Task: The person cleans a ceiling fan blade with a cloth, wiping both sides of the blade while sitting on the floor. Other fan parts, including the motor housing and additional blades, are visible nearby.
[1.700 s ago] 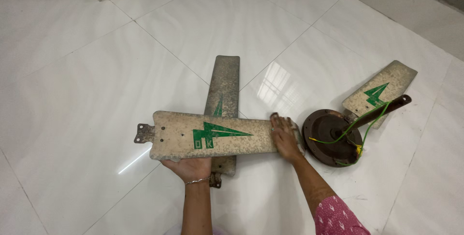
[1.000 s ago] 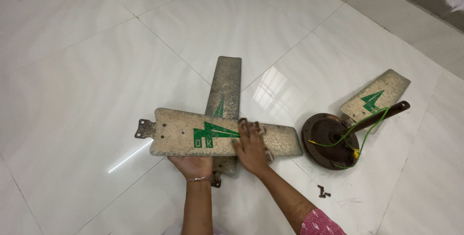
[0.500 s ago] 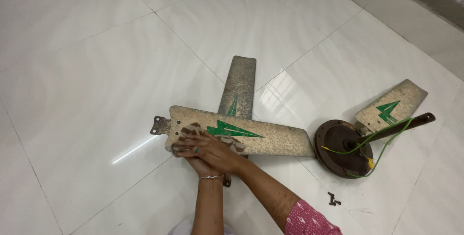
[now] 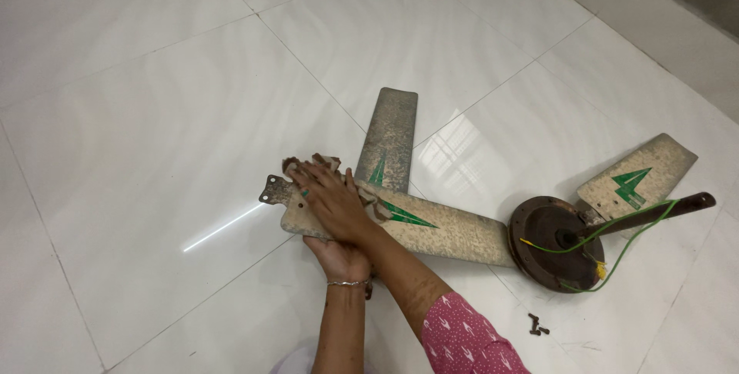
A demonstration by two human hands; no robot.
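Since the earlier frame, right hand has slid the cloth along the blade to its bracket end. Fingers lie spread flat, pressing the cloth down. Left hand supports the blade from below, fingers hidden. That blade crosses a second blade on the floor, its tip beside the motor hub.

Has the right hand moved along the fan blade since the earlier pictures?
Yes. The right hand with its cloth went from the blade's tip beside the motor hub to the bracket end of the fan blade.
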